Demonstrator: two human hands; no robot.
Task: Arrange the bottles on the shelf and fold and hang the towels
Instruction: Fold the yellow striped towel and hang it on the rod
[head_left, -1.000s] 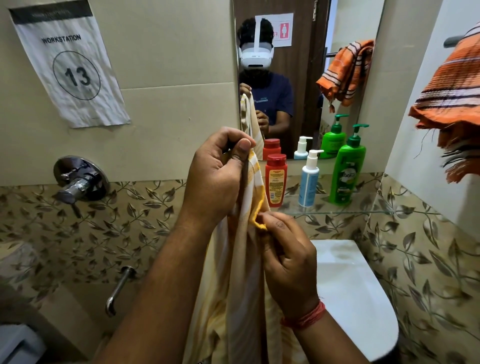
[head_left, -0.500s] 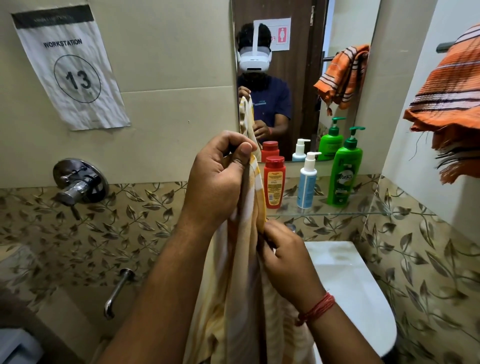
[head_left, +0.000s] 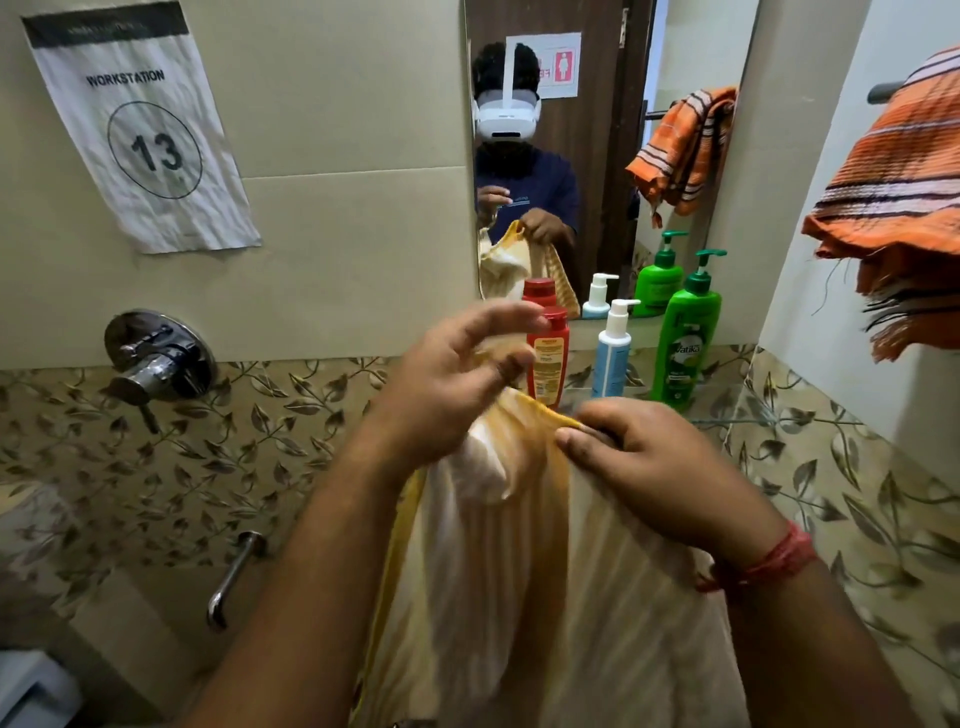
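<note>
**Basically mid-fold at the sink**

Right hand (head_left: 660, 467) pinching yellow striped towel (head_left: 545, 571) at its top edge, near centre. Left hand (head_left: 452, 379) just beside, fingers spread loose, maybe thumb touching cloth. Red bottle (head_left: 546, 358), blue bottle (head_left: 613, 353), green bottle (head_left: 685, 343) lined up on far shelf.

A cream towel with yellow stripes (head_left: 524, 561) hung between both hands. The right hand (head_left: 660, 467) pinched its yellow edge between thumb and fingers. The left hand (head_left: 457, 379), fingers loosely spread, touched the cloth from above. Behind them, on the glass shelf (head_left: 727, 421), stood a red bottle (head_left: 546, 358), a blue pump bottle (head_left: 613, 353) and a green pump bottle (head_left: 685, 338). An orange striped towel (head_left: 898, 197) hung at the right.
</note>
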